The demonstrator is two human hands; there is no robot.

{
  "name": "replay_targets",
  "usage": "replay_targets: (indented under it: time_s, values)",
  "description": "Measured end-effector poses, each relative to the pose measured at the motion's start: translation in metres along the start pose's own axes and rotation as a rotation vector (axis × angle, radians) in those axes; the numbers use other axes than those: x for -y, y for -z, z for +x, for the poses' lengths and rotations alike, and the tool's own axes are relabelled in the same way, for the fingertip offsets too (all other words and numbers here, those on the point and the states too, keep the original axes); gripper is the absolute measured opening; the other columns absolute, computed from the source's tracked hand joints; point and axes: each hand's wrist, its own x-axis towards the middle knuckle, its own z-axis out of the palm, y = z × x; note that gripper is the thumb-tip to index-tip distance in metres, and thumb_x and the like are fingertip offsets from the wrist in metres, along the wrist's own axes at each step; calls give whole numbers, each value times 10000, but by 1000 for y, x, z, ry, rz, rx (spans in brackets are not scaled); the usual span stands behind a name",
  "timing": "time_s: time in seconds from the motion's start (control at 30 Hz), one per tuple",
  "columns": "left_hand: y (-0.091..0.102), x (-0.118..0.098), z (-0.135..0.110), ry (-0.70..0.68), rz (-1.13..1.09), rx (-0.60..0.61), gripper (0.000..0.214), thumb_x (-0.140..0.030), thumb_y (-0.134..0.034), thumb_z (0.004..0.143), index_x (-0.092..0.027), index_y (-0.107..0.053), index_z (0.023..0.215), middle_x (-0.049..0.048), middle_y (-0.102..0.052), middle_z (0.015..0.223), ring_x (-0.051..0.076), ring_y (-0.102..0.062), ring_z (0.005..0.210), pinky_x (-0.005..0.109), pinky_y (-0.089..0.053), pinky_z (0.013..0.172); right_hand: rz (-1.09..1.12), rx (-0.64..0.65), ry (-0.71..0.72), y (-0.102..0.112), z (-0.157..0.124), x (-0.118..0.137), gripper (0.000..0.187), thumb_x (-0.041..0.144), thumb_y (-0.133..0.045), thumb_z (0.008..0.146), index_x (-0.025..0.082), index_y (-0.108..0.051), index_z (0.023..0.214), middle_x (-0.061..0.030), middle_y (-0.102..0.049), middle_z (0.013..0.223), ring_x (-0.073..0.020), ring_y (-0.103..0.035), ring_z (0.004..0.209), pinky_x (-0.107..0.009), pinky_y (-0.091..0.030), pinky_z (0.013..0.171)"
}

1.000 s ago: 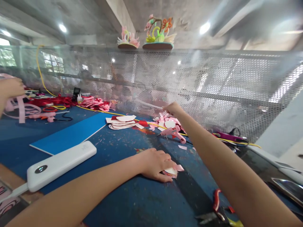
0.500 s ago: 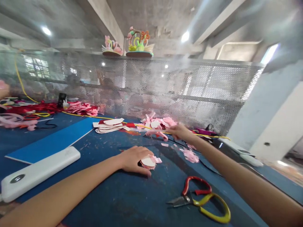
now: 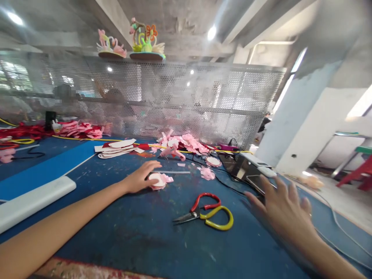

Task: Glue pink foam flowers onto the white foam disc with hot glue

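Observation:
My left hand (image 3: 141,177) rests on the blue table (image 3: 139,228), fingers curled over a small round white and pink craft piece (image 3: 159,180). My right hand (image 3: 283,211) hovers low at the right with its fingers spread and nothing in it, just in front of a dark phone-like slab (image 3: 255,182). Scissors with one red and one yellow handle (image 3: 207,213) lie closed between the two hands. A thin grey stick (image 3: 171,172) lies just beyond the craft piece.
A pink glue gun (image 3: 173,152) and a heap of pink cut-outs (image 3: 188,143) lie by the perforated metal screen (image 3: 186,100). White cut shapes (image 3: 117,148) are stacked left of them. A white power bank (image 3: 31,201) sits at the left. Cables run at the right.
My right hand has drawn back from the pink heap and swung right, now spread near the dark slab. The view has turned right. My left hand stays on the craft piece.

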Motion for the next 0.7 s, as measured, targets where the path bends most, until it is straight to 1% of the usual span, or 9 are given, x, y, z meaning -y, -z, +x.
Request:
replay_targets:
  time_s: [0.1,0.2,0.27,0.33,0.4,0.5,0.6,0.67,0.7]
  values:
    - [-3,6,1,106,-54,-84,540,-552,-287,867,-208,-412,1264,82,-380,1378,223,-284,1309,381,-213,1098,38,108,-19,-6,-34,-14,667,620,-209,829,224,-325,1353,-185,-334,1391,-413,-414,1170,-649,-333,862]
    - [-5,6,2,163,-67,-82,534,-552,-272,870,-203,-436,1240,82,-424,1348,227,-322,1288,390,-225,1090,122,197,-87,-5,-42,-21,683,610,-199,838,193,-314,1366,-197,-354,1381,-388,-461,1142,-612,-370,866]
    - [-5,3,2,180,-69,-16,538,-555,-263,873,-200,-447,1232,85,-455,1329,232,-367,1259,396,-248,1076,142,231,-105,-3,-40,-24,692,613,-190,842,181,-313,1367,-194,-369,1373,-375,-463,1148,-586,-392,863]
    - [-5,1,2,183,-60,42,548,-559,-259,873,-195,-451,1234,87,-469,1323,235,-395,1241,394,-264,1065,122,229,-124,-2,-36,-27,706,621,-188,840,172,-300,1373,-196,-326,1400,-376,-438,1178,-599,-372,878]
    - [-6,2,2,188,-40,51,570,-568,-261,869,-182,-437,1251,94,-463,1332,238,-396,1244,386,-270,1062,109,241,-128,-2,-31,-32,709,616,-192,844,162,-275,1383,-203,-288,1419,-375,-434,1185,-591,-367,884]
    - [-7,5,2,210,-21,43,612,-583,-262,858,-164,-393,1284,112,-453,1343,245,-404,1245,377,-294,1050,104,256,-137,-9,-19,-46,717,612,-245,835,148,-276,1380,-208,-338,1389,-385,-472,1146,-537,-396,871]
    - [-8,8,2,199,-5,46,606,-581,-263,858,-170,-388,1285,117,-462,1336,248,-416,1237,386,-309,1041,128,257,-167,-23,-1,-63,723,585,-356,805,110,-320,1349,-243,-397,1339,-412,-436,1171,-537,-357,907]
    - [-9,8,2,183,12,46,595,-580,-267,857,-177,-400,1273,114,-470,1329,252,-418,1233,394,-313,1037,235,352,-124,-30,9,-71,681,518,-407,806,97,-328,1335,-225,-491,1266,-349,-489,1144,-438,-394,911]
    - [-9,8,2,174,22,49,592,-581,-271,855,-180,-406,1269,113,-472,1327,254,-419,1232,396,-316,1035,274,364,-106,-30,12,-72,680,499,-428,801,93,-316,1336,-212,-515,1246,-318,-506,1134,-387,-407,906]
